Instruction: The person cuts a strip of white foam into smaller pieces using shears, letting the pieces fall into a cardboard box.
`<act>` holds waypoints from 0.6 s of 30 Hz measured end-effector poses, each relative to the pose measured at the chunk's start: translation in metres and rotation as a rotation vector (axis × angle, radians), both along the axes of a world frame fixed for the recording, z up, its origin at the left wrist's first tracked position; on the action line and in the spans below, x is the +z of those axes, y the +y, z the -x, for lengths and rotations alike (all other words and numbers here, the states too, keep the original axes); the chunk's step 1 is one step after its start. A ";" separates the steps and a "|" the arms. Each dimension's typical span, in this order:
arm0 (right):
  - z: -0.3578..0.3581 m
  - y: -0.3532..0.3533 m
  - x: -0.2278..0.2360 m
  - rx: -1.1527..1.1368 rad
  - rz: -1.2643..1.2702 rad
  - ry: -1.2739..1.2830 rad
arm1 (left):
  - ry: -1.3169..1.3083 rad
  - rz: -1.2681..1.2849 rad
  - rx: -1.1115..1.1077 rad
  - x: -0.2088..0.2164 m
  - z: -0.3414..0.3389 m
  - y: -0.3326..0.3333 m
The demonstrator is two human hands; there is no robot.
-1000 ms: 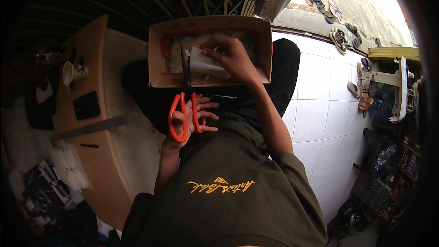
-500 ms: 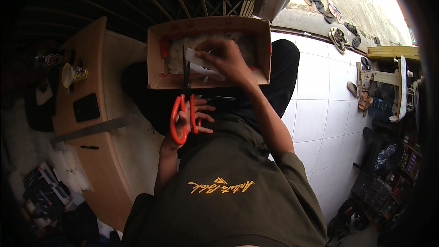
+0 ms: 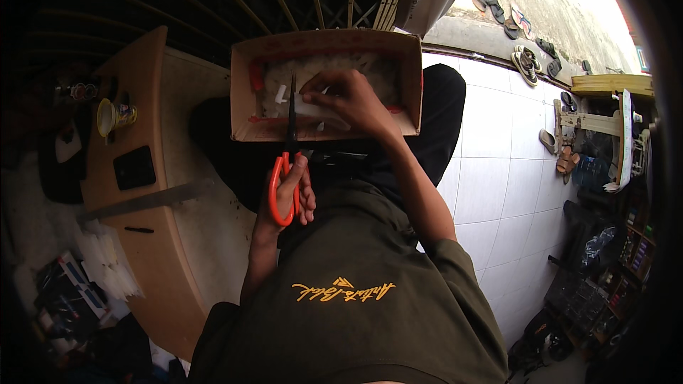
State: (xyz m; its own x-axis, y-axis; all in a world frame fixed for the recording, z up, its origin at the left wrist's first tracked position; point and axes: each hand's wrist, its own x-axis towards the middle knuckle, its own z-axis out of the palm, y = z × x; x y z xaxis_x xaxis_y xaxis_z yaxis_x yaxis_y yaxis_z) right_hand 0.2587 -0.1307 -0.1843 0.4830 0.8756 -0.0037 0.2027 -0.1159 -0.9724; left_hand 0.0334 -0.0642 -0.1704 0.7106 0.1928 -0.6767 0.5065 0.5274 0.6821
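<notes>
My left hand is closed round the orange handles of a pair of scissors. Their dark blades are together and point away from me over a cardboard box on my lap. In the box lie many small white pieces, with red along its inner edges. My right hand reaches over the box, thumb and fingers pinching a white sheet-like strip, paper or thin plastic; I cannot tell which. A small white scrap is just left of the blades, apart from the strip.
At my left is a wooden board or table with a yellow-rimmed cup, a black flat device and a long metal ruler-like strip. Folding gate bars stand ahead. Sandals lie to the right beyond white tiles.
The scissors' blades have come together, and my left fingers have curled in. A small white scrap now shows separate from the strip. My right hand stays nearly in place.
</notes>
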 end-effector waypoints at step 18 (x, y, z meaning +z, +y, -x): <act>0.013 0.017 -0.003 -0.289 -0.029 0.029 | -0.347 0.096 -0.013 -0.025 0.006 -0.007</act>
